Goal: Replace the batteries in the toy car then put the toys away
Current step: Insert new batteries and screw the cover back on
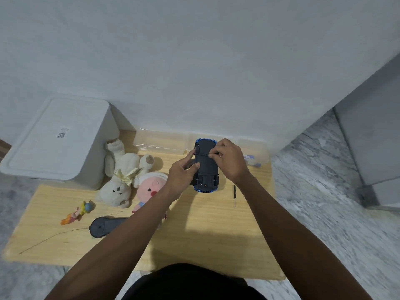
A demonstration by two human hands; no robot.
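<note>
A blue toy car [206, 169] is held upside down above the wooden table [216, 234], its dark underside facing me. My left hand [181, 176] grips the car's left side, thumb on the underside. My right hand [230, 162] curls over the right side, its fingertips pinching at the middle of the underside; what they pinch is hidden. A small black screwdriver [234, 195] lies on the table just right of the car. The black remote control [106, 226] with its thin antenna lies at the left front.
A white lidded storage bin [56, 141] stands at the back left. Clear plastic boxes [162, 141] line the wall behind the car. A white plush bear [121, 176], a pink-faced plush [149, 189] and a small colourful figurine [79, 212] lie left of the car.
</note>
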